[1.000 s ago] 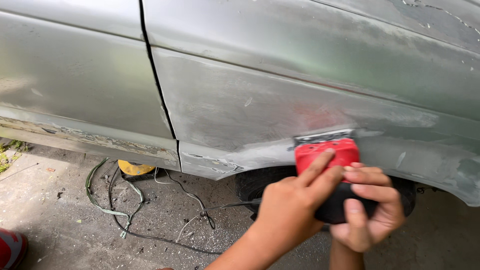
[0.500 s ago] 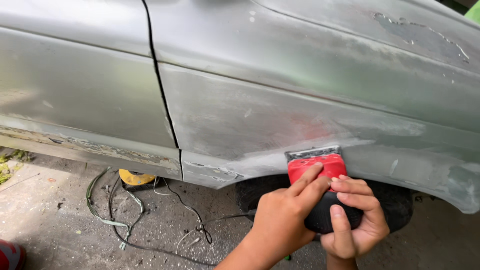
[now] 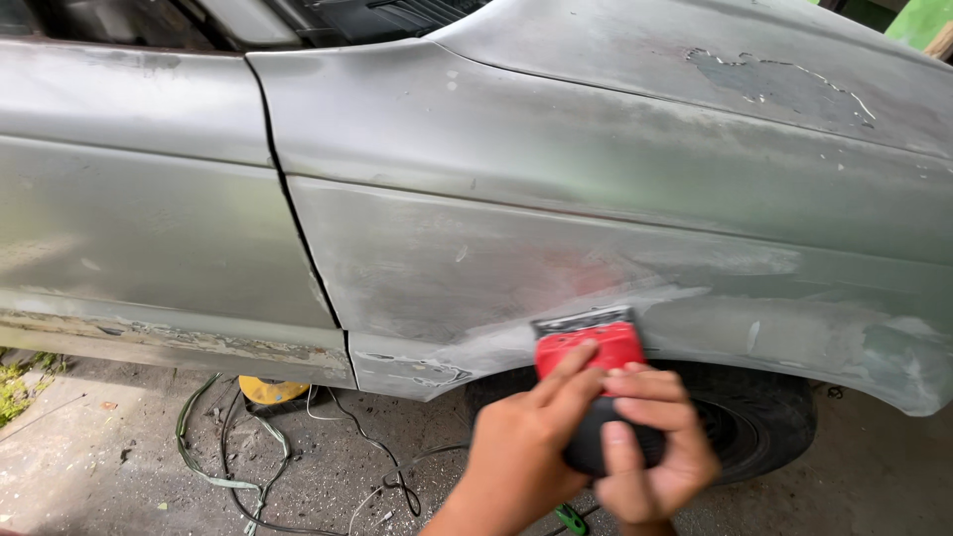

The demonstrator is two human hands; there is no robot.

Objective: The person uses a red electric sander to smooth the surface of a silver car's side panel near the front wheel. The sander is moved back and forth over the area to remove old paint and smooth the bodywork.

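Note:
A red and black power sander point(image 3: 592, 349) presses its grey pad against the sanded silver car fender point(image 3: 556, 228), just above the wheel arch. My left hand point(image 3: 521, 452) wraps the sander from the left, fingers over its red top. My right hand point(image 3: 650, 457) grips the black rear body from below and the right. The panel around the pad is dull grey with a faint red patch.
A black tyre point(image 3: 769, 417) sits under the arch, right of my hands. The car door point(image 3: 139, 218) lies left of the panel gap. Cables point(image 3: 258, 457) and a yellow object point(image 3: 270, 389) lie on the concrete ground below the door. Peeled paint marks the upper fender.
The view has tilted upward, showing more of the fender top. Both hands and the sander stay on the fender edge above the wheel, shifted slightly left along the arch.

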